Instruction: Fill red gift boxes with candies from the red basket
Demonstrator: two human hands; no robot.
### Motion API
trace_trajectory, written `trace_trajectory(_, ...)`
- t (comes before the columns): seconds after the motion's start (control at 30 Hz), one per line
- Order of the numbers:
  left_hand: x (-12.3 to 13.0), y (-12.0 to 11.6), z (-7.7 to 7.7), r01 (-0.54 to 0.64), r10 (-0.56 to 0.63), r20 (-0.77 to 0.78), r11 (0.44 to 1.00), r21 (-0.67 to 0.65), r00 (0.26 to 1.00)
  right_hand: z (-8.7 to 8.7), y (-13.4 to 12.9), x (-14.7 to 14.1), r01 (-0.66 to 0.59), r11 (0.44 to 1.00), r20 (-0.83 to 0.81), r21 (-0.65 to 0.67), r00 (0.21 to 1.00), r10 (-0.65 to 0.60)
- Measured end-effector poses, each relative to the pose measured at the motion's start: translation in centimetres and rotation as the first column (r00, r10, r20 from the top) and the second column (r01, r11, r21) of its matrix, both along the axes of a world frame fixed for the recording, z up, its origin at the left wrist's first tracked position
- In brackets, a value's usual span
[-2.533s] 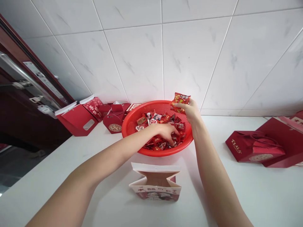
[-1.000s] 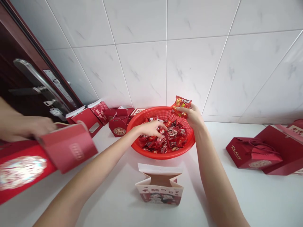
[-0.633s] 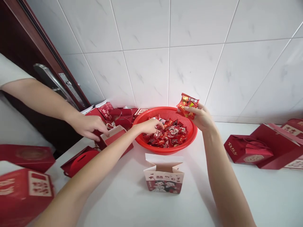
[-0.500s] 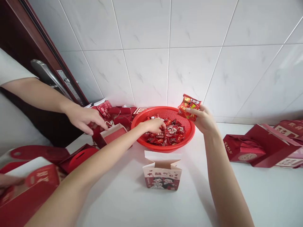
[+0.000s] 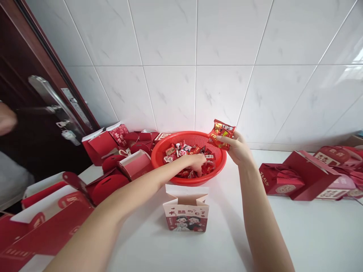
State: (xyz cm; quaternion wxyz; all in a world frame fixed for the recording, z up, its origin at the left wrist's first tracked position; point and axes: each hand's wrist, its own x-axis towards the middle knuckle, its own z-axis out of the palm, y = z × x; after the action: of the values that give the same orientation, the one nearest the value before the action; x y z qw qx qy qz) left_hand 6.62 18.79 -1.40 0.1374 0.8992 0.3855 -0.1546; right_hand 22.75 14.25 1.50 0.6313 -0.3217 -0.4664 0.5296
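Observation:
My right hand is closed on red and gold snack packets, raised over the right rim of a red plastic basket. The packets overlap, so how many there are I cannot tell. Inside the basket, my left hand reaches down among small wrapped candies, its fingers curled and their tips partly hidden. Whatever those fingers pinch does not show. Just in front of the basket a small paper gift box stands upright with its top flaps open, a cartoon couple printed on its front.
Several red gift boxes crowd the left of the white table. More closed red boxes stand at the right. A tiled wall rises behind the basket. Another person's blurred hand is by the door at far left.
My left hand has shifted to the right within the candies. My right hand still holds the packets near the rim. The other person's arm has withdrawn from the left boxes, and the view has shifted slightly.

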Motion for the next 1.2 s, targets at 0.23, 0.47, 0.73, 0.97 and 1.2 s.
trace_trajectory(0.23,-4.3,-0.8,1.4,-0.227,0.371,0.78,0.928,-0.295,0.504,-0.1,0.0,0.1,-0.01,0.999,0.072,0.034,0.997,0.008)
trace_trajectory(0.47,-5.5,-3.0,2.8,-0.064,0.631,0.774,0.771,-0.633,-0.051,-0.4,0.1,-0.7,-0.016,1.0,0.119,-0.001,0.993,0.016)
trace_trajectory(0.73,-5.6,-4.7,2.4,-0.007,0.705,0.675,0.69,-0.724,-0.219,-0.6,-0.3,-2.0,-0.089,0.996,0.169,0.016,0.982,0.085)
trace_trajectory(0.97,-5.1,-5.8,1.9,-0.105,0.647,0.714,0.717,-0.689,-0.269,-0.9,-0.5,-3.4,-0.165,0.986,0.277,-0.002,0.948,0.159)
trace_trajectory(1.2,-5.4,-5.8,1.1,-0.184,0.616,0.755,0.734,-0.654,-0.225,-0.8,-0.9,-3.8,-0.212,0.977,0.364,0.001,0.91,0.197)
